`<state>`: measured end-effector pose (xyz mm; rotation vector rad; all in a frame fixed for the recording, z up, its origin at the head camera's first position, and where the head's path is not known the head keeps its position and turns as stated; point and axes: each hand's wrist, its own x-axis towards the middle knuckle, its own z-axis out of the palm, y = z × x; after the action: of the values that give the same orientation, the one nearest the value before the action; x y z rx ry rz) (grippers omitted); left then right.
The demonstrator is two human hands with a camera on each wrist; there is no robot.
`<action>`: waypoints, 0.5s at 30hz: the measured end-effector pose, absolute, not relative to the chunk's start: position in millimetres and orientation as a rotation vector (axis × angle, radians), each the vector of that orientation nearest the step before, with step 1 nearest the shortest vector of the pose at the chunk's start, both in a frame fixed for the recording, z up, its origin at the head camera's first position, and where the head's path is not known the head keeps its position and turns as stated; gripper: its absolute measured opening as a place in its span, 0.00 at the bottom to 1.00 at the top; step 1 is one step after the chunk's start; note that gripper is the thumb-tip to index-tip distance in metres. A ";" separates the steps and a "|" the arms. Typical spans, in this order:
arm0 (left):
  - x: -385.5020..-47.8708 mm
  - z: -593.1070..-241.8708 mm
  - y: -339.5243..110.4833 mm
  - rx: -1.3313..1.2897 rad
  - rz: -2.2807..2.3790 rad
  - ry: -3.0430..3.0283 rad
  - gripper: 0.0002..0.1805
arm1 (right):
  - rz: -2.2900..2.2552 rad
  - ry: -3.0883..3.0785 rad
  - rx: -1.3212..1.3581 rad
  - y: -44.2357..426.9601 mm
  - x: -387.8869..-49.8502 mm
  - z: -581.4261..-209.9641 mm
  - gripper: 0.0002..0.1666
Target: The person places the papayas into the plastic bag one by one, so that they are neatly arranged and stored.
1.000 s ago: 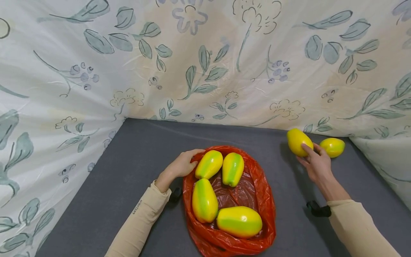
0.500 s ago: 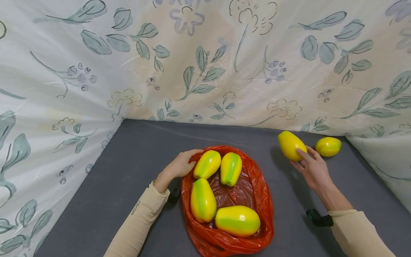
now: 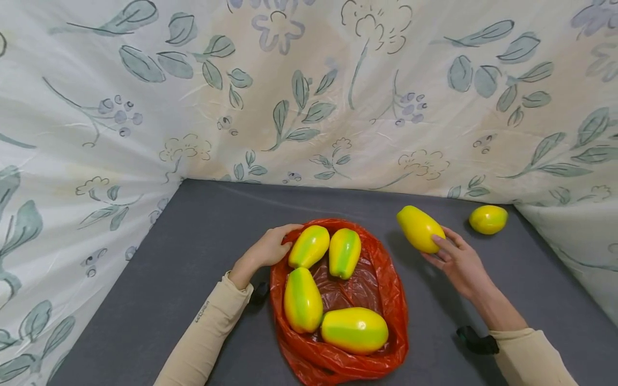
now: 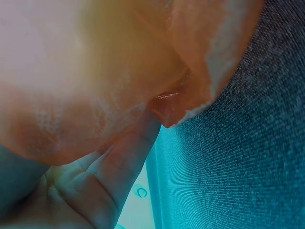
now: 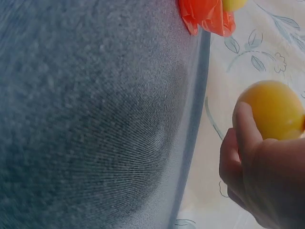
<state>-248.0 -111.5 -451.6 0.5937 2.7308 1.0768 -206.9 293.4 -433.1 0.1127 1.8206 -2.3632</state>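
Observation:
My right hand (image 3: 461, 262) holds a yellow papaya (image 3: 420, 229) by one end above the dark surface, right of the red plastic bag (image 3: 397, 300). In the right wrist view the fingers and thumb wrap the papaya (image 5: 274, 109). My left hand (image 3: 263, 249) grips the upper left rim of the bag. Seen from the left wrist, the bag's film (image 4: 181, 102) hides part of that hand (image 4: 109, 181). Several yellow-green papayas lie inside the open bag, among them one papaya (image 3: 354, 329) at the front and another papaya (image 3: 345, 253) at the back.
Another papaya (image 3: 488, 220) lies at the back right corner of the dark grey cloth surface (image 3: 193, 225). A floral curtain (image 3: 289, 118) encloses the back and both sides.
My right hand has carried its papaya leftward and a little toward me, away from the papaya in the corner. My left hand stays at the bag's rim.

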 end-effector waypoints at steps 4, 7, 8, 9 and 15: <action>-247.6 -451.7 -112.4 0.596 1.079 2.731 0.26 | -2.333 1.817 0.036 290.9 -205.7 -434.8 0.34; -247.6 -451.9 -112.5 0.597 1.077 2.732 0.26 | -2.303 1.829 0.021 288.8 -204.4 -436.2 0.35; -247.6 -451.9 -112.6 0.598 1.076 2.733 0.26 | -2.289 1.833 0.020 287.9 -203.9 -436.6 0.36; -247.7 -452.0 -112.5 0.599 1.075 2.734 0.26 | -2.277 1.836 0.020 287.1 -203.6 -437.3 0.36; -247.9 -451.7 -112.6 0.607 1.076 2.735 0.26 | -2.171 1.839 -0.066 283.5 -200.7 -441.6 0.36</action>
<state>-247.9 -112.6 -451.7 0.6071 2.7349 1.0758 -200.7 283.5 -441.6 -0.0656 1.8387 -2.1715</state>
